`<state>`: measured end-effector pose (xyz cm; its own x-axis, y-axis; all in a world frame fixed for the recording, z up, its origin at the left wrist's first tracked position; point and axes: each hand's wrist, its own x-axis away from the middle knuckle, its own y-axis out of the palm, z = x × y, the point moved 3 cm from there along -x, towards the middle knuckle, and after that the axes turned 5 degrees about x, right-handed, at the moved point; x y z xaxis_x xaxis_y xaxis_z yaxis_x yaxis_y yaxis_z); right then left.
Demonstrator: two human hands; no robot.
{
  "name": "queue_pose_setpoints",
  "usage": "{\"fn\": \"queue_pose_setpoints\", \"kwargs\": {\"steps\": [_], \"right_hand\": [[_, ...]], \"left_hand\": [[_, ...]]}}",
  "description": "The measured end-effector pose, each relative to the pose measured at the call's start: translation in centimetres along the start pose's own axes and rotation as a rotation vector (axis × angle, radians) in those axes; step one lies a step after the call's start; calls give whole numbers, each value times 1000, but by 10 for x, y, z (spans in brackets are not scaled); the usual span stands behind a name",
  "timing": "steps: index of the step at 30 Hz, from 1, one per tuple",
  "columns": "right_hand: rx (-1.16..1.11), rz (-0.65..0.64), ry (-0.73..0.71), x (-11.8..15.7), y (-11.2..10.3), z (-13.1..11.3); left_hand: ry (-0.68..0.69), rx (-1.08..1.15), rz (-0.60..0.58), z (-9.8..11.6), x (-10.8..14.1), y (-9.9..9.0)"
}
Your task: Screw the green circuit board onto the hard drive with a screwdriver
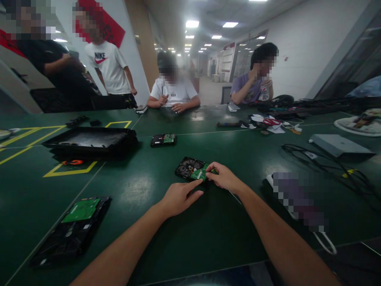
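A black hard drive (187, 167) with a green circuit board (199, 173) lies on the green table in front of me. My left hand (182, 197) is at its near edge, index finger stretched to the board and thumb apart, holding nothing. At the board's right end my right hand (222, 176) has thumb and index finger pinched together; what sits between them is too small to name. A thin light rod shows below my right wrist. Another drive (163, 140) rests farther back, and a larger one (80, 209) lies at the near left.
Stacked black trays (92, 139) stand at the left beside yellow tape marks. On the right are a grey box (341, 145), black cables (327, 159) and a phone-like object (297, 198). Two people sit across the table (143, 238); others stand at the back left.
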<state>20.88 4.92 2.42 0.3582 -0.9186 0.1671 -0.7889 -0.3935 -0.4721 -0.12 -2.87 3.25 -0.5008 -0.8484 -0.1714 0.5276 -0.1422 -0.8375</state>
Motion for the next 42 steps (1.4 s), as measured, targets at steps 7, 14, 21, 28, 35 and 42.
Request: {"fn": "queue_pose_setpoints", "kwargs": {"steps": [7, 14, 21, 28, 35, 42], "right_hand": [[14, 12, -7, 1, 1, -1], [1, 19, 31, 5, -1, -5], [-11, 50, 23, 3, -1, -1], [36, 48, 21, 1, 0, 1], [117, 64, 7, 4, -1, -3], [126, 102, 26, 6, 0, -8]], "left_hand": [[-21, -101, -41, 5, -1, 1], [-31, -102, -37, 2, -2, 2], [-30, -107, -37, 3, -1, 2], [-76, -169, -40, 2, -2, 3], [-78, -177, -43, 0, -3, 3], [-79, -184, -42, 2, -4, 3]]}}
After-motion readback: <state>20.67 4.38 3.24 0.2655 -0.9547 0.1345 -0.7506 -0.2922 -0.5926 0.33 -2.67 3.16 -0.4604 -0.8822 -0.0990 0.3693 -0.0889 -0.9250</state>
